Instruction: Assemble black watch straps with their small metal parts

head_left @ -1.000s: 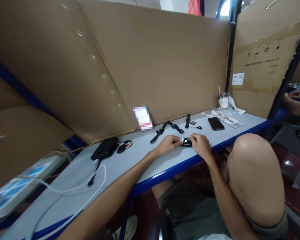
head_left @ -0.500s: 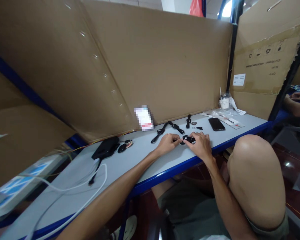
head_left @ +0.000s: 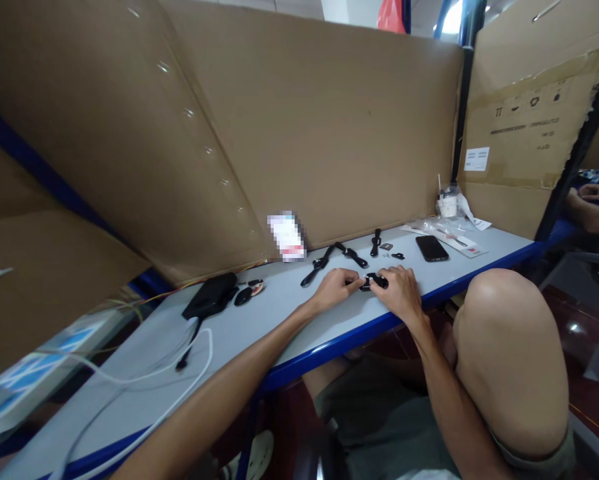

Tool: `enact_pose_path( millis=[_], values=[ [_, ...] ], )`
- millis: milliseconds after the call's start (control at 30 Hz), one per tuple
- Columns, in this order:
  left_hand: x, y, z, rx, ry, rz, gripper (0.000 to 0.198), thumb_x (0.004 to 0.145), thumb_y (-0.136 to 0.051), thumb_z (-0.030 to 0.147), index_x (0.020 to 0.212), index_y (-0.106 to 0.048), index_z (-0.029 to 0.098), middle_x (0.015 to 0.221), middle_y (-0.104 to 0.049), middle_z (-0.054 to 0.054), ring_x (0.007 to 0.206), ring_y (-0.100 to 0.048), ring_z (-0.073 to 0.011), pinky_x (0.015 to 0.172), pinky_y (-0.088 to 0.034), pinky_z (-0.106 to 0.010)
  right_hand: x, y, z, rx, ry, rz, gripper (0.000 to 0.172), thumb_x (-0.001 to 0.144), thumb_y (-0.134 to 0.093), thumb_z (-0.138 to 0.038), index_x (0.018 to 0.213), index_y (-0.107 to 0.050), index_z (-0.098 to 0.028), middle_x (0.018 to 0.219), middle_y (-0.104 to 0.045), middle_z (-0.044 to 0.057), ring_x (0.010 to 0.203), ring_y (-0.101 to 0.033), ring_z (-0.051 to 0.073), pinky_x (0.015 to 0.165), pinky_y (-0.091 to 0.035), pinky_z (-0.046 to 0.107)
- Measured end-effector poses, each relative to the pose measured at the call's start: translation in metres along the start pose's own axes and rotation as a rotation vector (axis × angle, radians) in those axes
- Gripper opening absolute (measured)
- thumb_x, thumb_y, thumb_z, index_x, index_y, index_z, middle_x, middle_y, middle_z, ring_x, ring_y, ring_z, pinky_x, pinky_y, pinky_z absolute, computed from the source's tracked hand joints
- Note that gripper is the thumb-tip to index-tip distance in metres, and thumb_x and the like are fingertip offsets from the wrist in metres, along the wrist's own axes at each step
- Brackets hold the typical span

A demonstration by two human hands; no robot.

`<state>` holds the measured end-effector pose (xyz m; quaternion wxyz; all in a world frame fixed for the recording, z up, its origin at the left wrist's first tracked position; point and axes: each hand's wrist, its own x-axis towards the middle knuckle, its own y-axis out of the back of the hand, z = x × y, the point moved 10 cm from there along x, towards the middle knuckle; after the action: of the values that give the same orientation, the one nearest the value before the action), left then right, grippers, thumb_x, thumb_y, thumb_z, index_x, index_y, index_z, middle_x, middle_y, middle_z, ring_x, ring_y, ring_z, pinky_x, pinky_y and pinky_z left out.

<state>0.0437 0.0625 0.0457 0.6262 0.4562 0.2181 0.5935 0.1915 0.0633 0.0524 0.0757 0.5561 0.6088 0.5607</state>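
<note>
One little black gadget [head_left: 365, 287] sits on the table [head_left: 259, 320] near its front edge, left hand [head_left: 335, 287] pinching the left end, right hand [head_left: 402, 293] pinching the right with thumb and fingers. Black strips [head_left: 316, 266] lie just beyond, phone [head_left: 432, 249]'s off to the right, then a cup [head_left: 448, 203] near the cardboard [head_left: 329, 133].

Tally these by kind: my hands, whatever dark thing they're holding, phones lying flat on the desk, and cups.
Left hand and right hand: 2
Dark item between them: 1, separate parts unclear
Flat black phone: 1
Cup: 1
Total: 5
</note>
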Motion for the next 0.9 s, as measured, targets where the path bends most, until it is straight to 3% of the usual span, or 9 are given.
enact_pose_path(
  millis=[133,233,533,900],
  values=[
    [0.001,0.004,-0.005,-0.001,0.018,0.024,0.050,0.095,-0.053,0.053,0.061,-0.056,0.017,0.056,-0.045,0.002,0.058,-0.036,-0.0120,0.060,-0.024,-0.030,0.002,0.004,0.004,0.171,0.032,0.048,0.031,0.101,-0.059,-0.023,0.125,-0.078,-0.022,0.115,-0.079,0.008,0.110,-0.066,0.025,0.098,-0.041,0.037],
    [0.001,0.004,-0.006,-0.020,0.021,0.037,0.050,0.095,-0.052,0.054,0.062,-0.057,0.017,0.055,-0.045,0.002,0.057,-0.036,-0.0121,0.060,-0.024,-0.030,0.002,0.007,0.008,0.223,0.036,0.077,0.043,0.098,-0.051,-0.010,0.125,-0.080,-0.028,0.114,-0.080,0.004,0.108,-0.065,0.024,0.098,-0.042,0.037],
    [0.001,0.001,-0.014,-0.071,0.087,0.061,0.056,0.097,-0.044,0.059,0.059,-0.055,0.018,0.054,-0.041,0.002,0.056,-0.034,-0.0128,0.058,-0.022,-0.031,0.003,0.006,0.010,0.246,0.020,0.082,0.043,0.098,-0.051,-0.007,0.116,-0.083,-0.029,0.107,-0.080,0.003,0.107,-0.065,0.024,0.096,-0.041,0.037],
    [0.002,0.000,-0.011,-0.027,0.043,0.045,0.054,0.096,-0.047,0.059,0.061,-0.056,0.018,0.054,-0.045,0.002,0.057,-0.039,-0.0129,0.059,-0.025,-0.030,0.004,0.004,0.013,0.251,0.015,0.065,0.046,0.097,-0.051,-0.006,0.119,-0.083,-0.030,0.109,-0.080,0.004,0.107,-0.064,0.024,0.097,-0.042,0.037]
  ],
)
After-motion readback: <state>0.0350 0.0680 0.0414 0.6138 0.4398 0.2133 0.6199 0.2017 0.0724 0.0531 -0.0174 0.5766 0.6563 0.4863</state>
